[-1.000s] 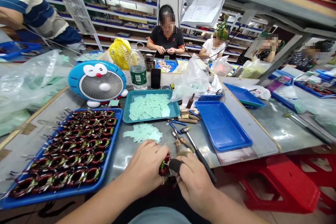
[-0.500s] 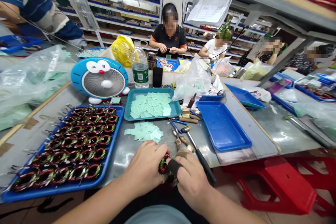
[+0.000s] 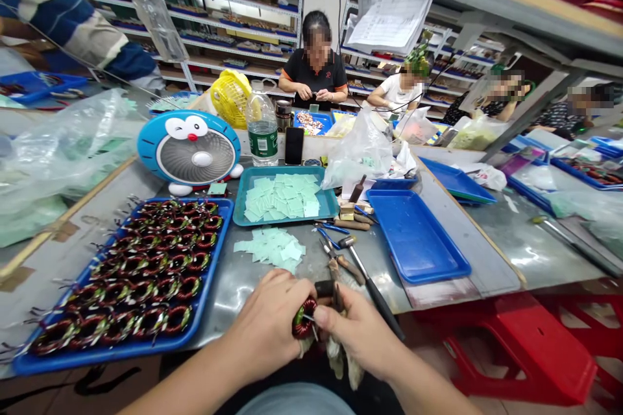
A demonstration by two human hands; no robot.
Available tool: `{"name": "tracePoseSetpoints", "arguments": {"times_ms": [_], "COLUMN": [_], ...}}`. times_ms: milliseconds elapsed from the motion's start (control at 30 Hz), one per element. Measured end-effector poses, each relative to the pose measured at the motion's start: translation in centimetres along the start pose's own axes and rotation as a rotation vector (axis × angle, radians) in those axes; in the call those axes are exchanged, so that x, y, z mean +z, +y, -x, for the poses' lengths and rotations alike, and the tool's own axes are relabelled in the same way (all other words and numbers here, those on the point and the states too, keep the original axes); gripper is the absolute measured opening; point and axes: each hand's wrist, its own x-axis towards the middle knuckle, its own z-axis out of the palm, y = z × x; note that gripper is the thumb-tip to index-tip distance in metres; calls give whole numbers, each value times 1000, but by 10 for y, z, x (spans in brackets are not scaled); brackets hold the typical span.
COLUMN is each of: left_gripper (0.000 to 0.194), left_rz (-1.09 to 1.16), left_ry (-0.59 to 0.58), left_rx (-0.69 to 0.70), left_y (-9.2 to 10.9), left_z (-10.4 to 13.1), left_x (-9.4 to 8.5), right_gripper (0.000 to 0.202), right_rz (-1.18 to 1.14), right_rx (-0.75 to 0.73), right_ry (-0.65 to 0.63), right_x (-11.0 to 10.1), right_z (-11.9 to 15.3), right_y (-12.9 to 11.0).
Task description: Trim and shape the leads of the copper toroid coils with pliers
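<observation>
My left hand (image 3: 272, 314) is closed around a toroidal coil (image 3: 305, 319), a ring wound with dark red wire with a green-yellow patch. Pale wire leads stick out from the coil toward my right thumb. My right hand (image 3: 360, 327), a black band on one finger, is closed on a tool that looks like pliers (image 3: 354, 371), its two pale, wrapped handles hanging below the palm. Its jaws are mostly hidden by my fingers. The right thumb tip meets the leads beside the coil. Left of my hands, a blue tray (image 3: 195, 331) holds rows of similar coils.
Pale green sheets (image 3: 272, 248) lie ahead, with more in a teal tray (image 3: 238, 214). A hammer (image 3: 370, 285) and other pliers (image 3: 333, 262) lie near my right hand. Beyond are a blue tray (image 3: 418, 233), a blue fan (image 3: 150, 149) and a bottle (image 3: 263, 136). Co-workers sit opposite.
My right hand has turned and its thumb now lies at the coil's leads. The coil faces me more, and the pale tool handles have come into sight below the hand.
</observation>
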Motion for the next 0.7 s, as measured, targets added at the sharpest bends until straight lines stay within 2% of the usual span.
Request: {"name": "tracePoseSetpoints", "arguments": {"times_ms": [233,400,600,700], "left_gripper": [24,21,21,21], "left_rz": [32,4,61,63], "left_ry": [-36,-10,9,-15], "left_rx": [-80,-39,-29,-56], "left_y": [0,-1,0,1], "left_z": [2,7,9,9], "left_x": [3,8,11,11], "right_gripper": [41,41,50,47], "right_rz": [165,171,169,165], "right_rx": [-91,-58,-174,-121], "right_ry": [14,37,3,26], "right_x": [4,10,5,7], "right_z": [3,5,6,8], "right_y": [3,7,16,17]}}
